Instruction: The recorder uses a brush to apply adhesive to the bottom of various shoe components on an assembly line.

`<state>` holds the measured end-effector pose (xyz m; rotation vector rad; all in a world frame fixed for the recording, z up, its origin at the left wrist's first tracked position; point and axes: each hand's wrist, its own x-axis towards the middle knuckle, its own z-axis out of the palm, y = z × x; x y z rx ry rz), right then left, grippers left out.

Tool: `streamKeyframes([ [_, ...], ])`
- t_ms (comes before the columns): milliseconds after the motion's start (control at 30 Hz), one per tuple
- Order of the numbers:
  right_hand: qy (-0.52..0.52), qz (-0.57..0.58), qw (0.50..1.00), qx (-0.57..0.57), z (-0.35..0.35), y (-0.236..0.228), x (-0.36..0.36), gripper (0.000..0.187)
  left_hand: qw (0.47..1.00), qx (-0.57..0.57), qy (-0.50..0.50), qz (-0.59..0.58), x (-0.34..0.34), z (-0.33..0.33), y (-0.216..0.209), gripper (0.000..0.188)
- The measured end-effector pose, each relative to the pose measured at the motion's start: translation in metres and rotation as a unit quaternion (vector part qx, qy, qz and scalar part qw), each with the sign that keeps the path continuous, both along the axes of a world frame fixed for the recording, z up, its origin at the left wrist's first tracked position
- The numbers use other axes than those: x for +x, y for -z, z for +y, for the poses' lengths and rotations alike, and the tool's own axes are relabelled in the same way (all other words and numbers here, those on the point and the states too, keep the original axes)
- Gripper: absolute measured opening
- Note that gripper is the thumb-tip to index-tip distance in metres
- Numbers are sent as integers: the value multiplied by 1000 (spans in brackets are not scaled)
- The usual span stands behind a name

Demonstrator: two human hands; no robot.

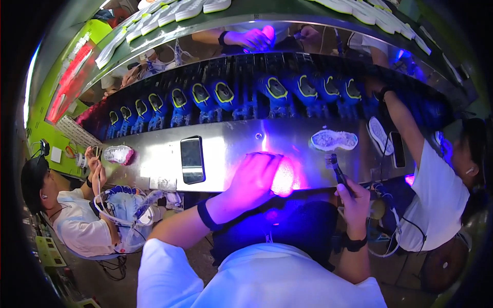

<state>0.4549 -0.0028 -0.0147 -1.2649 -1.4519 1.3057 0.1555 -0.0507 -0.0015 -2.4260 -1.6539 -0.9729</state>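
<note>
Nearest is a soft white shirt [272, 280]. At four o'clock, the right hand [354, 203] grips a black brush [337, 172] low, perhaps keeping its bristles free. By the shiny metal bench's [228, 136] six-o'clock edge, the left hand [252, 175] holds a round, glowing pink lump [284, 179], maybe steadying it. Blue shoes [224, 95] line twelve.

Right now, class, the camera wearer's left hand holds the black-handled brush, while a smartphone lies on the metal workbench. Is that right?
Not quite: the head view shows the right hand holding the black-handled brush. A smartphone does lie on the metal workbench.
</note>
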Motion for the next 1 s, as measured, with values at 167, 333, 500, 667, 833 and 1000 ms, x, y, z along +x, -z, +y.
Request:
streamKeyframes([
  [167,-106,-87,990,41,-10,22,-20,31,995,6,-82,-56,16,-69,36,85],
  [333,-178,-167,966,80,-8,29,-56,30,996,-60,-50,-32,28,-104,63,75],
  [500,-143,-109,984,7,-10,62,-71,32,998,-65,-14,-9,20,-116,73,65],
  [667,-175,-140,973,-52,-34,72,-44,32,996,-76,19,-43,9,-112,75,62],
  [833,-226,-119,966,-44,-38,53,-31,32,996,-72,39,-20,5,-107,74,56],
  [1000,-169,-171,968,-67,-15,63,-45,32,997,-70,27,28,5,-103,68,54],
])
